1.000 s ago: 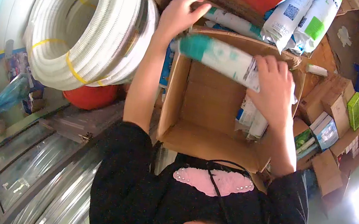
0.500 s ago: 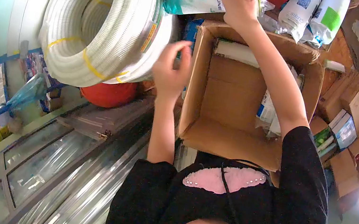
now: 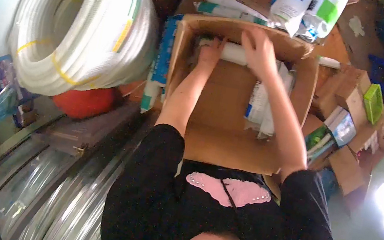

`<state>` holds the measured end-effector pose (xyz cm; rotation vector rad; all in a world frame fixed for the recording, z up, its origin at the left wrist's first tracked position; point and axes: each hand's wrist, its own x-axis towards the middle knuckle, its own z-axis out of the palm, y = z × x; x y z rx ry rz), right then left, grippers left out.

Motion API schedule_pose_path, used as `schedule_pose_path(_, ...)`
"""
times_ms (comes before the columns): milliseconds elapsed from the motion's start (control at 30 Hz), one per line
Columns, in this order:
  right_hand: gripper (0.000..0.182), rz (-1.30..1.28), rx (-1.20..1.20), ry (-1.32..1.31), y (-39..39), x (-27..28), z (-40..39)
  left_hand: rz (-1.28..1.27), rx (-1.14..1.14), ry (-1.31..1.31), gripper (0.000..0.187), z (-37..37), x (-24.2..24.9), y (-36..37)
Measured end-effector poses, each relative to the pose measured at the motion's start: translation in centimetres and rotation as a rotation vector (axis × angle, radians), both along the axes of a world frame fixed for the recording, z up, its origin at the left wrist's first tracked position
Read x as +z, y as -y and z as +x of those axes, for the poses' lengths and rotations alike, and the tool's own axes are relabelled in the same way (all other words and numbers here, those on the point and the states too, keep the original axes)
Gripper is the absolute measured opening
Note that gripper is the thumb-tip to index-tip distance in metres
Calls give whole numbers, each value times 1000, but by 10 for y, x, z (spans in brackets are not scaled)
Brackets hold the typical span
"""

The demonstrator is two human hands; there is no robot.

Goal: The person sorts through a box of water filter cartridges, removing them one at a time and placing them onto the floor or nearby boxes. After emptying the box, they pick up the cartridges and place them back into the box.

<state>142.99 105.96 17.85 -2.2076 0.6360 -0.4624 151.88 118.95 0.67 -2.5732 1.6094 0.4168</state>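
Note:
In the open cardboard box (image 3: 209, 141), a white cylindrical pack (image 3: 235, 53) lies along the far wall. My left hand (image 3: 209, 55) has its fingers bent around the left end of that pack. Over its right part is my right hand (image 3: 259, 54), slightly blurred, fingers apart and holding nothing I can see. More white packs (image 3: 271, 100), one with blue print, lie along the box's right wall. Behind the box rest long white-and-teal packs (image 3: 231, 13).
A large coil of white ribbed hose (image 3: 100, 27) with yellow ties stands left, above a red round object (image 3: 83, 101). White bags (image 3: 293, 7) lie behind the box. Small cartons (image 3: 352, 86) and a green basket (image 3: 373, 103) are at right. Clear plastic-wrapped lengths (image 3: 79, 208) lie lower left.
My right hand has let go of the teal-and-white pack it held above the box's far edge and come down into the box. My left hand has moved from beside the hose into the box.

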Motion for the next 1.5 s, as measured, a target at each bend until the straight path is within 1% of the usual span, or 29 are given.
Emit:
schedule_pose_path(33, 30, -72, -38, -54, -14, 4, -27, -24, 66, 69, 46, -7, -2, -3)
schedule_pose_path(67, 38, -175, -180, -209, -27, 1, -55, -29, 62, 59, 46, -11, -9, -6)
schedule_pose_path(100, 55, -157, -353, -329, -34, -28, -82, 22, 59, 46, 45, -14, -16, -12)
schedule_pose_path(133, 81, -156, -566, -648, -43, -64, -103, 56, 50, 43, 45, -15, -14, -20)
schedule_pose_path(167, 93, -31, -672, -797, -45, -64, -112, 90, 39, 40, 46, -17, -11, -27)
schedule_pose_path(200, 106, 96, -772, -939, -46, -63, -116, 227, 50, -129, 50, -17, 5, -31)
schedule_pose_path(233, 106, 109, -778, -928, -47, -66, -117, 361, 64, -294, 57, -16, 24, -32)
schedule_pose_path(300, 119, 7, -808, -1010, -55, -75, -116, 416, 138, -392, 73, -21, 77, -45)
schedule_pose_path(400, 121, 83, -670, -977, -53, -66, -115, 421, 193, -489, 73, -19, 186, -62)
schedule_pose_path(467, 118, 13, -601, -1016, -64, -68, -111, 423, 217, -475, 73, -7, 254, -71)
schedule_pose_path(500, 115, 335, -532, -870, -64, -67, -111, 392, 197, -443, 74, 3, 292, -73)
schedule_pose_path(567, 101, 714, -380, -783, -71, -89, -111, 268, 202, -266, 68, 22, 345, -76)
schedule_pose_path(600, 101, 720, -374, -766, -78, -98, -108, 223, 200, -129, 65, 32, 358, -74)
schedule_pose_path(633, 94, 567, -262, -828, -86, -101, -105, 203, 179, 17, 65, 42, 366, -66)
schedule_pose_path(667, 88, 412, -155, -887, -94, -103, -105, 184, 143, 164, 62, 53, 364, -55)
schedule_pose_path(700, 88, 416, -157, -877, -100, -91, -101, 195, 91, 238, 60, 70, 356, -45)
schedule_pose_path(733, 82, 280, -176, -934, -104, -68, -95, 160, 6, 272, 54, 91, 340, -33)
schedule_pose_path(767, 76, 139, -197, -990, -107, -56, -93, 262, 27, 264, 51, 106, 328, -9)
schedule_pose_path(867, 80, 288, -360, -888, -109, -84, -106, 437, -125, 277, 51, 143, 282, 49)
schedule_pose_path(933, 81, 228, -414, -839, -110, -98, -116, 407, -253, 285, 53, 161, 249, 76)
schedule_pose_path(1000, 82, 166, -463, -794, -107, -114, -130, 458, -281, 211, 60, 167, 210, 100)
schedule_pose_path(1067, 84, 381, -564, -651, -104, -128, -145, 500, -195, 60, 61, 170, 167, 112)
schedule_pose_path(1100, 84, 378, -563, -657, -103, -129, -147, 499, -195, 53, 61, 171, 150, 109)
schedule_pose_path(1167, 81, 358, -502, -757, -99, -121, -147, 174, -44, -121, 59, 166, 126, 101)
schedule_pose_path(1200, 81, 360, -498, -763, -99, -113, -139, 178, -40, -126, 59, 163, 117, 99)
schedule_pose_path(1267, 77, 227, -378, -1215, -99, -97, -113, 356, -6, -167, 57, 162, 103, 100)
schedule_pose_path(1300, 77, 221, -370, -1207, -102, -96, -107, 338, -148, -124, 57, 168, 87, 97)
schedule_pose_path(1400, 73, 290, -374, -1201, -108, -108, -98, 396, -63, -103, 55, 156, 90, 101)
schedule_pose_path(1500, 76, 302, -470, -1083, -120, -131, -111, 306, -135, -170, 52, 155, 101, 96)
